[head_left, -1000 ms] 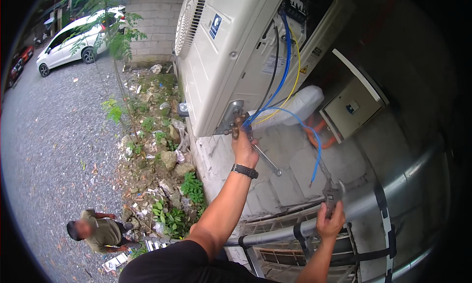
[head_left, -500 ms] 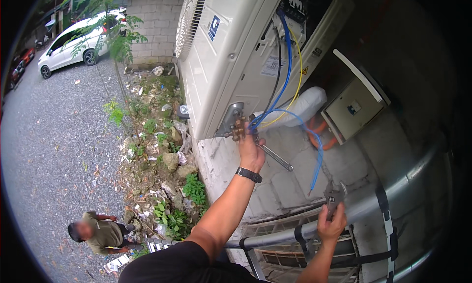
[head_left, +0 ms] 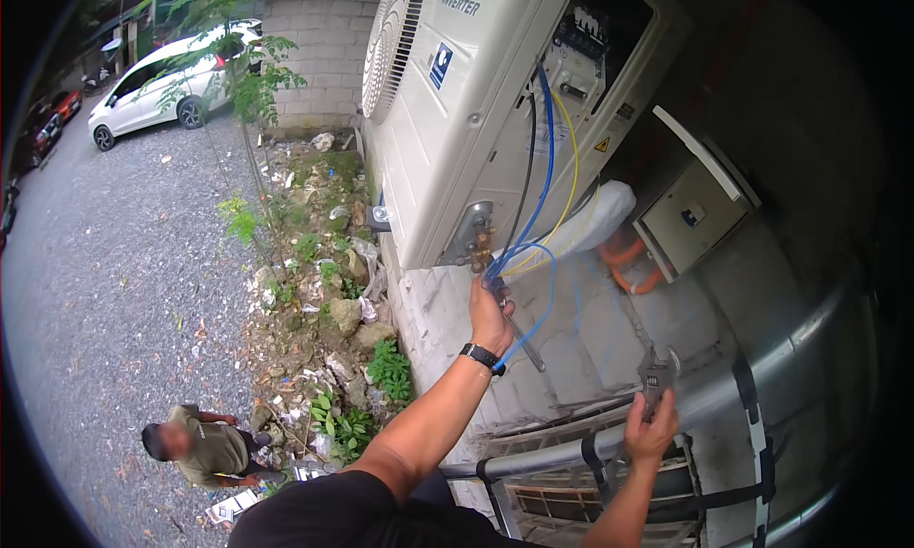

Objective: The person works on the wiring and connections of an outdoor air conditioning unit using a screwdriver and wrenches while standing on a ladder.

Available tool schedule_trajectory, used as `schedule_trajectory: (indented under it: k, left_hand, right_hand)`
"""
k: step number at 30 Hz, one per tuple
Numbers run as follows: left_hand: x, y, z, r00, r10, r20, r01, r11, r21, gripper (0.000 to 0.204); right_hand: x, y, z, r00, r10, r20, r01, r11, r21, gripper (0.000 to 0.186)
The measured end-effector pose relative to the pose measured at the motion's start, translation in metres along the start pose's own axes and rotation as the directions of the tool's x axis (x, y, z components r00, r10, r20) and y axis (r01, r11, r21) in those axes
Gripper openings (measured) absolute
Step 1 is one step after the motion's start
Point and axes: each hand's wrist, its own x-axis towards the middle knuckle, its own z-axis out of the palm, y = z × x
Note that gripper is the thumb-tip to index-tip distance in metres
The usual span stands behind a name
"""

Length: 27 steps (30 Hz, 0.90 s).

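My left hand (head_left: 490, 321) is closed round a metal wrench (head_left: 530, 346), whose handle sticks out past my fingers, just below the brass valves (head_left: 482, 246) of the outdoor air-conditioner unit (head_left: 447, 158). Blue cables (head_left: 547, 158) run down from the unit's open terminal box to this hand, and one loops round to my wrist. A yellow wire (head_left: 574, 162) and a black cable (head_left: 528, 167) come down beside them. Farther right, my right hand (head_left: 650, 432) grips an adjustable wrench (head_left: 655, 381) with its jaw up, away from the unit.
A metal pipe rail (head_left: 705, 410) with black straps crosses below my right hand. An open breaker box (head_left: 690, 215) with orange conduit (head_left: 630, 267) and a white wrapped pipe (head_left: 581, 224) are at right. Down left, a person (head_left: 205, 448) is on the gravel near rubble and plants.
The loose end of the blue cable has swung left, from hanging beside my right hand to near my left wrist. My left hand has dropped slightly below the valves.
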Motion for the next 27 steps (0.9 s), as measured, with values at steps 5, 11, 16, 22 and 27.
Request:
schedule_trajectory:
  k: [5, 11, 16, 22, 27]
  left_hand:
    - [0.000, 0.007, -0.012, 0.997, -0.011, 0.075, 0.004, 0.996, 0.088, 0.026]
    - [-0.009, 0.005, -0.003, 0.988, -0.025, 0.155, 0.008, 0.994, 0.109, 0.031]
    - [-0.010, 0.001, -0.026, 0.992, -0.027, 0.125, 0.008, 0.988, 0.152, 0.041]
    - [0.000, 0.009, -0.038, 0.989, -0.042, 0.144, 0.016, 0.983, 0.181, 0.039]
    - [-0.011, -0.001, -0.046, 0.987, -0.081, 0.138, 0.058, 0.986, 0.159, 0.030]
  right_hand:
    - [0.001, 0.001, 0.003, 1.000, -0.027, 0.003, 0.027, 0.999, -0.045, 0.041]
    - [0.004, -0.002, 0.002, 1.000, -0.013, -0.011, 0.013, 1.000, 0.008, 0.040]
    - [0.001, -0.001, 0.000, 1.000, 0.001, 0.011, -0.001, 1.000, -0.010, 0.040]
    - [0.007, -0.006, -0.001, 1.000, -0.029, -0.003, 0.028, 1.000, -0.010, 0.042]
    - [0.003, -0.001, -0.001, 0.998, -0.056, -0.008, 0.056, 0.998, -0.032, 0.041]
